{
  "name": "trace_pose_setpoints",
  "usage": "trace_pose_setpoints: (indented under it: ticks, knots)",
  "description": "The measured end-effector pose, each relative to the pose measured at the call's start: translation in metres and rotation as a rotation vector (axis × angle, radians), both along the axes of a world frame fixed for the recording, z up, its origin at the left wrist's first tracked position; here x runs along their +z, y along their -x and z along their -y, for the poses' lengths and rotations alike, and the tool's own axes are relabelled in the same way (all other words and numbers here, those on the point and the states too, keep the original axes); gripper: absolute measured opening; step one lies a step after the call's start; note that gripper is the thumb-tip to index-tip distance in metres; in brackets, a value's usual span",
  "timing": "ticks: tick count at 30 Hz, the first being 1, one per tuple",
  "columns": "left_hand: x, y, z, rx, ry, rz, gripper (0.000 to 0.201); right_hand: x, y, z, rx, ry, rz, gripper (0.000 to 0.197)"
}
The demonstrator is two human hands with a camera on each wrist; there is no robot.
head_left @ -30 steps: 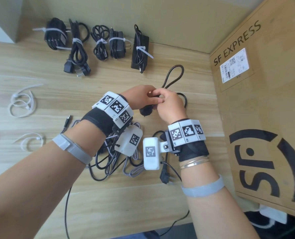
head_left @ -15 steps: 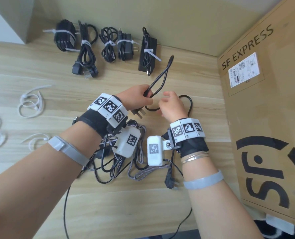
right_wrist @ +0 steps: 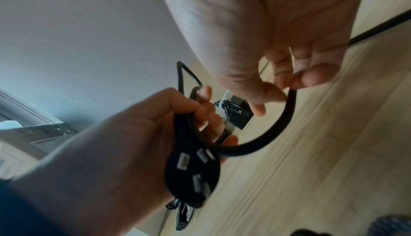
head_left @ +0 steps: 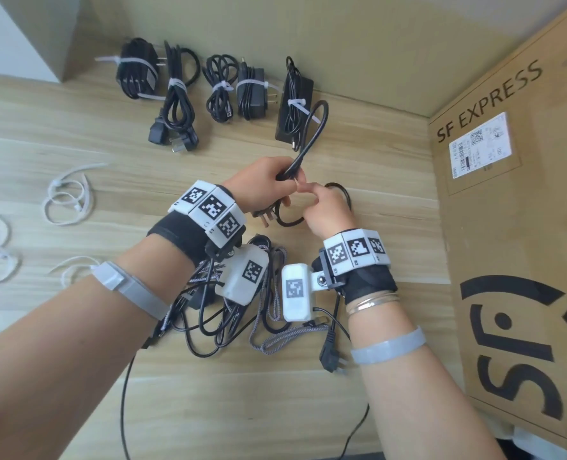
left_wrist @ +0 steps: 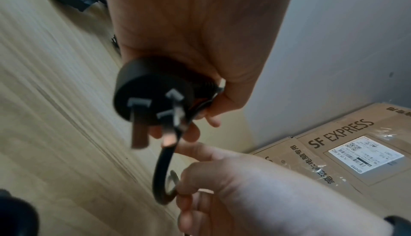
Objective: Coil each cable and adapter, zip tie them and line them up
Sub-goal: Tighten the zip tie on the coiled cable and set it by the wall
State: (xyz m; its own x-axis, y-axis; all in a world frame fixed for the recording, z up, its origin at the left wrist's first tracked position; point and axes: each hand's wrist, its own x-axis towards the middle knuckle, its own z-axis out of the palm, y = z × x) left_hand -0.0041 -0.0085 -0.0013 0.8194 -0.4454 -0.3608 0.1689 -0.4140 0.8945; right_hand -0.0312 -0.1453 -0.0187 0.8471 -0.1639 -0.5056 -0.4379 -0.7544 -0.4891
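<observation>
My left hand (head_left: 269, 184) grips a black power cable (head_left: 312, 141) just behind its three-pin plug (left_wrist: 151, 97), with one loop standing up past the fingers. My right hand (head_left: 322, 207) pinches the same cable (right_wrist: 286, 115) between thumb and fingers, bending a second loop toward the left hand. The plug (right_wrist: 191, 174) points down at the wooden table (head_left: 76, 127). Several coiled, zip-tied cables and adapters (head_left: 216, 84) lie in a row at the back. A tangle of loose cables (head_left: 229, 320) lies under my wrists.
A large cardboard box (head_left: 521, 227) marked SF EXPRESS stands along the right side. White zip ties (head_left: 66, 197) lie scattered on the left of the table. A black two-pin plug (head_left: 332, 356) rests near my right forearm. A wall closes off the back.
The upright loop has risen higher above my left hand. My right hand has slid along the cable and bent a fresh loop toward the left hand.
</observation>
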Motion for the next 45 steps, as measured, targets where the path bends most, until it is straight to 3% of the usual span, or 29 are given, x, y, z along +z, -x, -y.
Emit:
trace_pose_setpoints:
  ticks: [2, 6, 9, 11, 13, 14, 17, 20, 25, 29, 32, 37, 40, 45]
  knots:
    - [0.001, 0.001, -0.002, -0.010, 0.017, -0.007, 0.014, -0.001, -0.002, -0.001, -0.005, 0.029, 0.017, 0.052]
    - [-0.004, -0.001, -0.007, 0.030, 0.013, -0.073, 0.024, 0.001, -0.005, 0.002, -0.023, 0.054, 0.033, 0.032]
    - [-0.004, -0.003, -0.008, 0.023, 0.018, -0.100, 0.026, 0.000, -0.005, 0.003, -0.060, -0.015, 0.040, 0.026]
    - [-0.005, -0.004, -0.007, 0.045, -0.004, -0.098, 0.024, 0.002, -0.005, 0.002, -0.104, -0.085, 0.100, 0.019]
    - [-0.008, -0.004, -0.005, 0.031, -0.074, -0.086, 0.009, 0.005, -0.005, 0.001, -0.156, -0.147, 0.166, 0.010]
    - [-0.009, -0.004, -0.005, 0.007, -0.123, -0.087, 0.011, 0.008, -0.005, 0.001, -0.176, -0.187, 0.193, 0.015]
    - [-0.015, -0.003, -0.003, -0.055, -0.207, -0.068, 0.043, 0.017, -0.009, 0.001, -0.198, -0.278, 0.226, 0.033]
    - [-0.012, -0.005, -0.002, -0.095, -0.176, -0.029, 0.033, 0.024, -0.012, 0.001, -0.147, -0.222, 0.246, 0.027]
    - [-0.008, -0.007, -0.001, -0.131, -0.070, 0.041, 0.011, 0.036, -0.014, -0.002, -0.211, -0.351, 0.225, 0.019]
    - [-0.015, -0.010, -0.004, -0.073, -0.046, 0.043, 0.020, 0.036, -0.019, 0.006, -0.217, -0.029, 0.383, 0.004]
    - [-0.013, -0.011, -0.007, 0.017, 0.051, 0.014, 0.020, 0.031, -0.023, 0.012, -0.177, 0.114, 0.259, 0.040]
    - [-0.009, -0.012, -0.010, 0.085, 0.169, -0.013, 0.015, 0.032, -0.026, 0.002, -0.055, 0.013, 0.194, 0.027]
    - [-0.011, -0.013, -0.014, 0.079, 0.078, 0.060, 0.008, 0.038, -0.030, -0.006, -0.096, -0.063, 0.260, 0.027]
    - [-0.009, -0.018, -0.022, 0.075, -0.003, 0.134, 0.019, 0.039, -0.043, -0.029, -0.098, -0.195, 0.327, 0.027]
